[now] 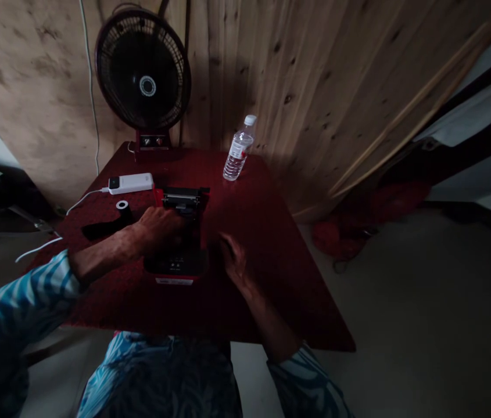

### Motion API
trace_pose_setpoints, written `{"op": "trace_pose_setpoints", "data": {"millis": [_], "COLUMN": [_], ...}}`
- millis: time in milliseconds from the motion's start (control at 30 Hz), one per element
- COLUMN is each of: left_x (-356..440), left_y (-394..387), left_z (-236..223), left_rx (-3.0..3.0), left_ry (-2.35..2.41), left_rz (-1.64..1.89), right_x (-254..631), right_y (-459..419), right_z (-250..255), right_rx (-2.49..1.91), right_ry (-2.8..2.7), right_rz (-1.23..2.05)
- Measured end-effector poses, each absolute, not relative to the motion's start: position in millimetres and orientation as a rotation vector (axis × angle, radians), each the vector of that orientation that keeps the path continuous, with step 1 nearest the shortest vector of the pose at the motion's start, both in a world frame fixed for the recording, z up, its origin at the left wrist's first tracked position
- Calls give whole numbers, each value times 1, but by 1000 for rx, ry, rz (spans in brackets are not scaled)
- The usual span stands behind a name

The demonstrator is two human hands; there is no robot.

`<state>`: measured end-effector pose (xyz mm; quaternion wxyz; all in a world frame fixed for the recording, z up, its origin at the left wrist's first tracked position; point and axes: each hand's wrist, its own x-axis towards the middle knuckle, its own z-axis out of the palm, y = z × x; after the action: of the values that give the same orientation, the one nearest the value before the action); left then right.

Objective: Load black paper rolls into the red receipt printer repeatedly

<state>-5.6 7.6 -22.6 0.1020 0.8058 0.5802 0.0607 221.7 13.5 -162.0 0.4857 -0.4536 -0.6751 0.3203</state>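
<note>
Left hand [160, 228] is over the red-and-black machine [175, 266] on the table [262, 232], probably steadying it; can't tell its grip from here. Right hand [235, 259]'s half-open beside it, looks empty.

Passage: one broad open stretch of red tabletop [271, 249], right of the right hand [237, 259]; obstructions: water bottle [237, 154] at rear, fan [143, 75] (the tallest item) at back left, white power bank [132, 183] with cable [80, 200], dark roll [124, 215], and the device [175, 265] under the left hand [161, 226].
</note>
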Motion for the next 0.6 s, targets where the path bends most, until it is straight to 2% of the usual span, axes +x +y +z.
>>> {"op": "trace_pose_setpoints", "data": {"millis": [133,333,500,600], "left_x": [-11,-1,22,10], "left_y": [-13,-47,-60,-62], "left_z": [-2,4,-7,-5], "left_rx": [2411,2492,2537,2440], "left_ry": [1686,1488,1399,1412], "left_rz": [136,594,665,791], "right_x": [222,207,196,212], "right_y": [4,-42,-60,-48], "right_z": [-137,-76,-64,-65], "right_rx": [-1127,-932,-975,-1041], "right_ry": [-1484,-1520,-1559,-1530], "right_rz": [775,974,761,596]}}
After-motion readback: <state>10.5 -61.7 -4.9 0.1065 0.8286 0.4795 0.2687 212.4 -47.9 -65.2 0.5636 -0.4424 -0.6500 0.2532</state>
